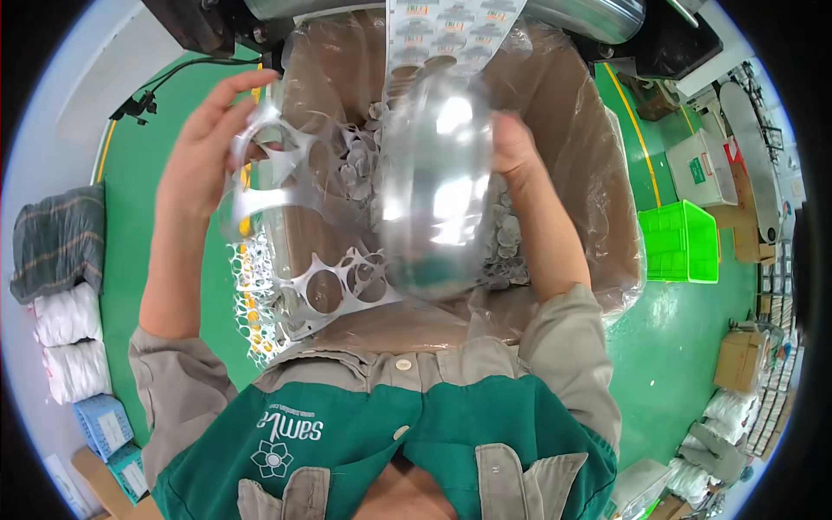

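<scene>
Fingers of the left hand [204,147] are pinching a punched plastic strip [299,260], while the right hand [511,143] is gripping a clear stack [433,186] (blurred) above the lined box [572,130].

The clear plastic stack [431,186] smears into motion blur, so its edges and count cannot be told. It covers the palm and fingers of the right hand [513,143]. The left hand [204,147] is blurred at its fingertips. The printed sheet [455,30] runs off the top edge. Small pieces inside the lined carton [563,113] are too small to make out.
</scene>
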Available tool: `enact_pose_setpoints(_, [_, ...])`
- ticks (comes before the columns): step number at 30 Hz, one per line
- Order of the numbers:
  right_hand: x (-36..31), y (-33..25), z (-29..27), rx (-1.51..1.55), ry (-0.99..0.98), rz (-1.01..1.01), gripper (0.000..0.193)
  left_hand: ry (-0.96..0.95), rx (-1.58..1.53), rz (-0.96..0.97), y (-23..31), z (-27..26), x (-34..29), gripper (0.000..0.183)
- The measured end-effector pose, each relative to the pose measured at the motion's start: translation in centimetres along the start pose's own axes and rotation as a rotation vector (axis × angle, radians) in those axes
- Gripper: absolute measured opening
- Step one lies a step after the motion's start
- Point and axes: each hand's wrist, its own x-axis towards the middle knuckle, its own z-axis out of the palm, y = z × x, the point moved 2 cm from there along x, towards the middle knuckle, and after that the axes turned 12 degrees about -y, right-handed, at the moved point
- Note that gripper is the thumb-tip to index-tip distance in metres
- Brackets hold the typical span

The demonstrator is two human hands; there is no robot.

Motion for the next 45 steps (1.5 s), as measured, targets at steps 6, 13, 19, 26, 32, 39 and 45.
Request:
enact_pose_setpoints(6, [-7.5, 9.7, -7.4, -1.542, 0.737, 1.097, 0.065, 0.675, -0.061, 0.205, 4.9, -4.6, -5.5, 0.044])
enact_pose_setpoints(13, [-9.1, 9.2, -5.6, -1.400, 0.221, 1.470, 0.050, 0.495, 1.428, -0.259, -1.9, -17.6, -10.2, 0.028])
enact_pose_setpoints(19, [-6.4, 10.5, -5.9, -1.545, 0.138, 1.278, 0.066, 0.119, 1.288, 0.239, -1.4, -3.1, -2.9, 0.043])
enact_pose_setpoints(26, [-3.3, 4.2, -2.4, -1.639, 0.084, 0.943, 0.057, -0.282, 1.443, 0.040, -8.5, 2.0, 0.2, 0.057])
enact_pose_setpoints(32, [0.4, -5.5, 4.9, -0.141, 0.116, -0.235, 0.057, -0.215, 1.545, 0.090, -8.8, 2.2, -0.8, 0.052])
enact_pose_setpoints(39, [-15.8, 12.5, -15.3, -1.049, 1.236, 0.755, 0.071, -0.365, 1.598, 0.085, -9.4, 3.1, 1.5, 0.057])
enact_pose_setpoints(45, [-8.2, 10.6, -6.6, -1.608, 0.185, 1.242, 0.047, -0.389, 1.702, 0.009, -9.7, 3.1, 1.2, 0.035])
